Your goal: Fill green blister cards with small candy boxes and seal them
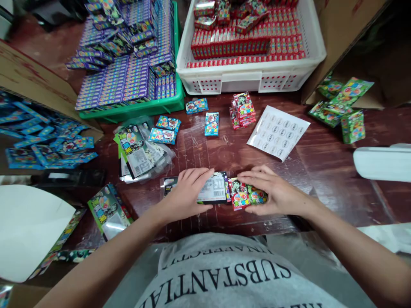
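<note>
Near the table's front edge, my left hand [186, 192] is closed over a dark printed package [213, 188] with a barcode, lying flat. My right hand [272, 190] grips a red box [239, 194] and a green box [256, 196] side by side, at the package's right end. A thin purple edge shows at that end of the package. Blue boxes [212, 124] and a stack of red boxes [243, 109] lie beyond my hands. A white sticker sheet [278, 132] rests to the right of the stack.
A green tray [135, 108] of purple boxes and a white basket [240, 81] of red boxes stand at the back. Flat printed packages [135, 149] lie at left, with another package [107, 211] nearer. Green boxes [353, 126] are at right, blue ones [48, 152] far left.
</note>
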`<state>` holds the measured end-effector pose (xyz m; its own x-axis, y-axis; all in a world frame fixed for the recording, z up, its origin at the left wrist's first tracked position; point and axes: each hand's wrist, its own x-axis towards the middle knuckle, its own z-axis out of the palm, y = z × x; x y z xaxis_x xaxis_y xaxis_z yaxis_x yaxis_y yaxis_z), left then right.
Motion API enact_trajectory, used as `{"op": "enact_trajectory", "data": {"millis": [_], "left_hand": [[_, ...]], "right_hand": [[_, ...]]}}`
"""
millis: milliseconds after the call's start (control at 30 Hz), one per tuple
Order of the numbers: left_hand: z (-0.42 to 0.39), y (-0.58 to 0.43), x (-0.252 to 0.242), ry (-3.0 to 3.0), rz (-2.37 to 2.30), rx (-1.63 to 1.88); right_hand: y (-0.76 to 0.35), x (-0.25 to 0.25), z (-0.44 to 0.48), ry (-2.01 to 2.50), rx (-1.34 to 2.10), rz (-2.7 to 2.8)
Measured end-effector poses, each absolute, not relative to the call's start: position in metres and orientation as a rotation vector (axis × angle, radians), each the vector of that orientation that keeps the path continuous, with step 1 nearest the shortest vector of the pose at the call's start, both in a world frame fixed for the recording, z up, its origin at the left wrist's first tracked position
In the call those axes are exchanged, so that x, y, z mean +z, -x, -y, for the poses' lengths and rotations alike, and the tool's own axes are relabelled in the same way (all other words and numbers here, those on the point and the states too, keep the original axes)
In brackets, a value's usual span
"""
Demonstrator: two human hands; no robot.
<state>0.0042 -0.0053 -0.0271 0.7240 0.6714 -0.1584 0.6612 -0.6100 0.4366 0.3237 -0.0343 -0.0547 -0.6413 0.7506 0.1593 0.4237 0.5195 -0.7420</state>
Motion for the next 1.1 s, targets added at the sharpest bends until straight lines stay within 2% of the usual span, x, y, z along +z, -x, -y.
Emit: {"op": "enact_trajectory", "data": {"millis": [767, 1100], "left_hand": [[0.003, -0.021, -0.023, -2.218, -1.069, 0.126], [-0.005, -0.003, -0.015, -2.324, -1.028, 0.238]], "right_hand": [[-0.343, -0.044, 0.024, 1.134, 0.889, 2.227], [-0.352, -0.05, 0.027, 1.381, 0.59, 2.384]]}}
